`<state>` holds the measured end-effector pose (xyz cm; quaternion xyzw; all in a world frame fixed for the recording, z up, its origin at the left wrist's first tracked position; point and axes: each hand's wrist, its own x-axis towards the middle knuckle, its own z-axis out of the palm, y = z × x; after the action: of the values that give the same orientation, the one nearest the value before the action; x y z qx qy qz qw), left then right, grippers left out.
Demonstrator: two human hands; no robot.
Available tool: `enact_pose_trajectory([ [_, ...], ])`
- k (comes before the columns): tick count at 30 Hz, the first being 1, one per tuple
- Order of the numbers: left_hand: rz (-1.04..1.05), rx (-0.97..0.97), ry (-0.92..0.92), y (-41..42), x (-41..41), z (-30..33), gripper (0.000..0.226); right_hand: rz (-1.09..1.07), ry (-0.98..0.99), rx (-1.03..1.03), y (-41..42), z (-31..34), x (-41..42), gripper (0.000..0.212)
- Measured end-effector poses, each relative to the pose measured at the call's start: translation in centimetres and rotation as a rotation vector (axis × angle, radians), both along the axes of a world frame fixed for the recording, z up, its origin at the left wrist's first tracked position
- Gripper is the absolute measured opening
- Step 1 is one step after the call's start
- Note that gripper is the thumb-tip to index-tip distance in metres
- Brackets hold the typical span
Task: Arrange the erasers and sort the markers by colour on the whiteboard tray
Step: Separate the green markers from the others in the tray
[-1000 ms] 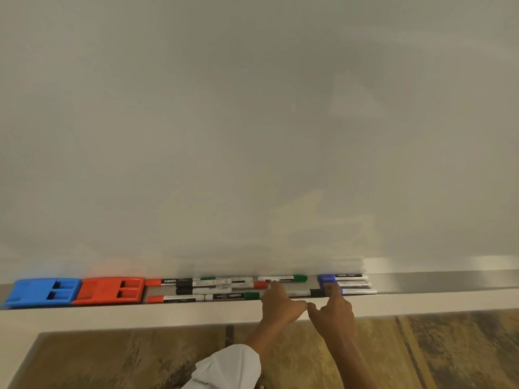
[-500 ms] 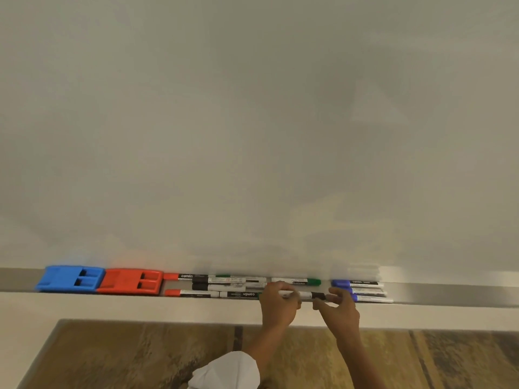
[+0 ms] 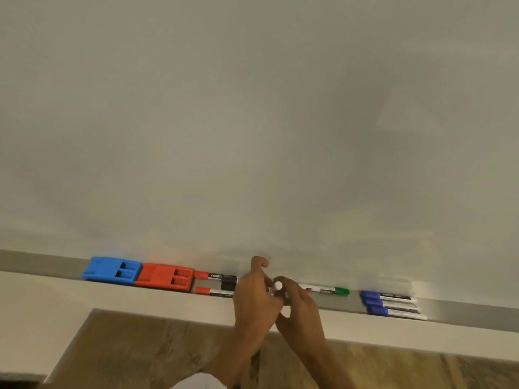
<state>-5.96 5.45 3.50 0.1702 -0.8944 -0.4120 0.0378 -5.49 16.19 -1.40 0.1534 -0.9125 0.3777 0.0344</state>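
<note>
While the blue eraser [image 3: 112, 270] and red eraser [image 3: 165, 276] are lying side by side, touching, at the tray's [image 3: 39, 262] left end, red-capped markers [image 3: 213, 283] are lying just beside them. A white marker [image 3: 276, 287] is being gripped by the left hand [image 3: 254, 297] and right hand [image 3: 299, 304] together. A green marker [image 3: 327, 290] and three blue markers [image 3: 390, 304] are resting further right.

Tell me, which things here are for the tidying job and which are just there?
For the job:
- blue eraser
- red eraser
- red markers
- green marker
- blue markers
- marker in the hands
- tray

Just there:
- whiteboard
- wooden floor
</note>
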Motion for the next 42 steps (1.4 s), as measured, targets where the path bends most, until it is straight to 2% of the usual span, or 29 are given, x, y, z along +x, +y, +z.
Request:
enact_pose_trajectory([
  [4,-0.082,0.068,-0.004,-1.7,-0.3,0.3,0.060,-0.051,0.002,-0.238,-1.3,0.4,-0.9,0.062],
  [7,-0.004,0.173,0.053,-3.7,-0.2,0.1,0.057,-0.311,-0.099,-0.537,-2.3,0.5,-1.5,0.044],
  [9,0.094,0.212,0.057,-5.2,0.2,-0.7,0.055,-0.507,-0.189,-0.739,-3.0,0.0,-1.9,0.047],
  [13,0.176,0.324,-0.068,-6.5,1.0,-3.3,0.044,-0.684,-0.268,-0.841,-5.1,-1.4,-1.9,0.057],
  [16,0.219,0.390,-0.111,-6.7,0.8,-4.8,0.049,-0.761,-0.329,-0.816,-6.7,-2.3,-1.7,0.059],
  [19,0.281,0.394,-0.090,-7.0,0.4,-5.6,0.046,-0.791,-0.351,-0.789,-7.8,-3.1,-1.9,0.051],
  [28,0.155,0.113,0.080,-8.6,0.2,-7.3,0.050,-0.759,-0.310,-0.526,-8.4,-4.9,-2.3,0.035],
  [35,0.100,0.036,0.024,-8.7,1.2,-8.8,0.063,-0.742,-0.278,-0.460,-6.9,-5.4,-2.8,0.019],
  [42,0.043,0.001,-0.098,-8.7,0.6,-8.7,0.074,-0.574,-0.347,-0.103,-6.1,-6.0,-2.4,0.038],
])
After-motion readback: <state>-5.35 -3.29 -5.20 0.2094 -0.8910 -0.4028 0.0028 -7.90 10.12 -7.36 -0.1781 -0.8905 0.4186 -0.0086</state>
